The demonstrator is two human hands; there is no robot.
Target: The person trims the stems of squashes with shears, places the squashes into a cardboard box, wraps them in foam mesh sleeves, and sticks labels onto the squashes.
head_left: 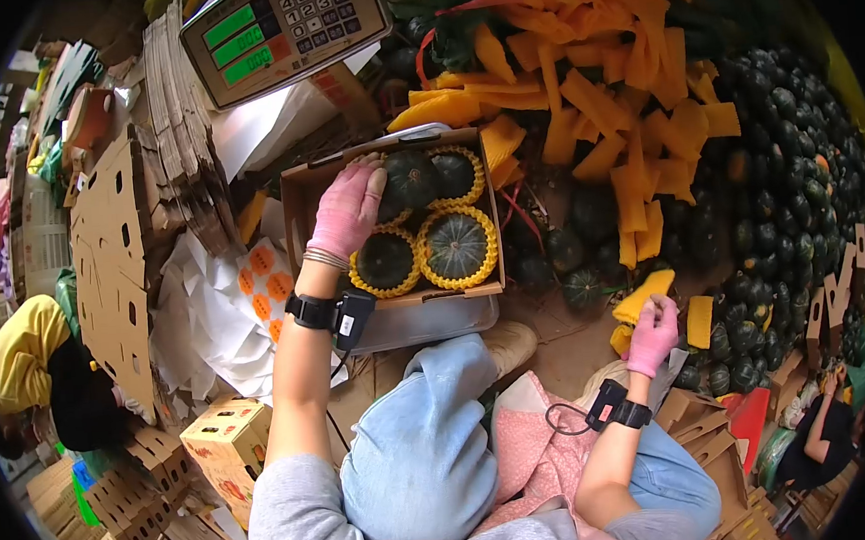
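My left hand point(350, 208), in a pink glove, reaches into an open cardboard box point(293, 211) and curls against the left side of a dark green squash point(412, 179); its fingertips are partly hidden. Beside that squash sit another squash point(453, 174) at the upper right, a squash point(386, 260) at the lower left and a ribbed squash point(456, 246) at the lower right, with yellow foam nets around them. Off to the right, my pink-gloved right hand point(653, 337) has its fingers closed on a yellow foam net point(645, 295), low over the floor.
A digital scale display point(285, 31) stands behind the box. Orange-yellow foam nets point(612, 107) heap at the upper right, beside a large squash pile point(792, 175). White paper point(205, 316) and orange stickers point(266, 282) lie left. A person in yellow point(27, 354) bends at far left.
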